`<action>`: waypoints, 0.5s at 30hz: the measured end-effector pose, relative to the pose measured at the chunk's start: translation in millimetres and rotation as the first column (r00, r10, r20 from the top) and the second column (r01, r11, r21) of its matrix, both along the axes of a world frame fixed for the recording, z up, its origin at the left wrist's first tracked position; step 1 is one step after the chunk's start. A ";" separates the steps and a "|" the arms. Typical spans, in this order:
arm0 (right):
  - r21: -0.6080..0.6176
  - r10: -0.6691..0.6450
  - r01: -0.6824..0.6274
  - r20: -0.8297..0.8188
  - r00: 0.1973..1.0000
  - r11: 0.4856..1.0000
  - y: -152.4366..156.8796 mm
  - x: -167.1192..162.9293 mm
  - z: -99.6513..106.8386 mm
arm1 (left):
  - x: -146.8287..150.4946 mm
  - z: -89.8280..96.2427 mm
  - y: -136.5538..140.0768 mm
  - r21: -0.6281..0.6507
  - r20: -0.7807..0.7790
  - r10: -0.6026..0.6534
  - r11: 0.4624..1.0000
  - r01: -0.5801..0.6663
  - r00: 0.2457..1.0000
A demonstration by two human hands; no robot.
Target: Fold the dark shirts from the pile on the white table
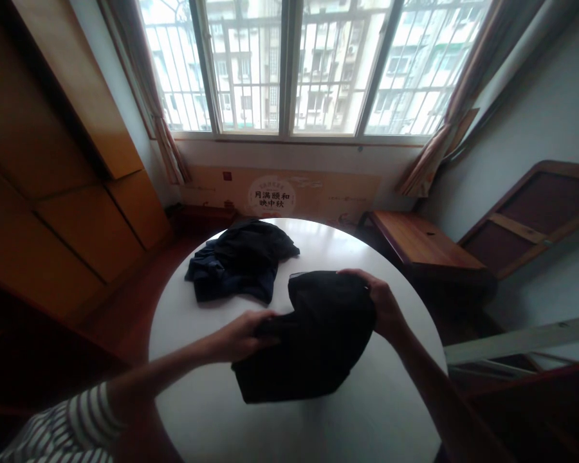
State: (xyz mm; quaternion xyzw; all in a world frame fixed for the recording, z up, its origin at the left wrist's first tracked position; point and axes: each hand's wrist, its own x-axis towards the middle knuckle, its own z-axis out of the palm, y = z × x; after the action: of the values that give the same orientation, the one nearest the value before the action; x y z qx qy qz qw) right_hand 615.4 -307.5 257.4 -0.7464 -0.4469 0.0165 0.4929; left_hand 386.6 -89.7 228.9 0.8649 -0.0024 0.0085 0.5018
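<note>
A black garment (313, 347), folded over on itself, is held up over the round white table (188, 386); its exact kind does not show. My left hand (244, 335) is closed on its left edge, thumb and fingers pinching the cloth. On the upper right side, my right hand (374, 292) grips the same garment, its fingers curled over the top edge and partly hidden. Beyond my left hand lies a loose pile of dark clothes (246, 254), black on top and navy below, on the far left of the table.
Wooden cabinets (87, 225) stand at the left. Behind the table, a printed cardboard panel (313, 193) leans beneath the barred window (284, 71). To the right are a low wooden table (424, 238), a wood-framed panel (535, 212) against the wall and a pale rail (521, 341).
</note>
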 end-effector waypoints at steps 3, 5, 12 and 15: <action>0.085 0.149 -0.146 -0.027 0.988 0.986 -16.4 17.5 25.8 | 0.5 35.7 50.3 0.017 0.154 0.244 0.968 -0.250 0.957; 0.197 0.172 -0.161 -0.040 0.984 0.967 -27.5 27.2 34.9 | -0.1 57.5 84.1 0.052 0.206 0.346 0.930 -0.363 0.915; 0.096 -0.194 0.184 0.104 0.975 0.978 -46.1 46.3 -19.5 | 2.2 52.5 118.8 0.488 0.418 0.457 0.616 -0.618 0.785; -0.105 -0.155 0.174 0.166 0.974 0.979 -46.9 46.4 -63.0 | -6.7 17.1 100.4 0.592 0.315 0.222 0.714 -0.374 0.923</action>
State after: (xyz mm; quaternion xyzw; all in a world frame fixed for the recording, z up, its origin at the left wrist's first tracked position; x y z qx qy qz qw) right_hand 661.8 -354.4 194.4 -0.8077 -0.4191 -0.0565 0.4108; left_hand 379.8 10.7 245.9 0.9658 0.0791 0.1846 0.1640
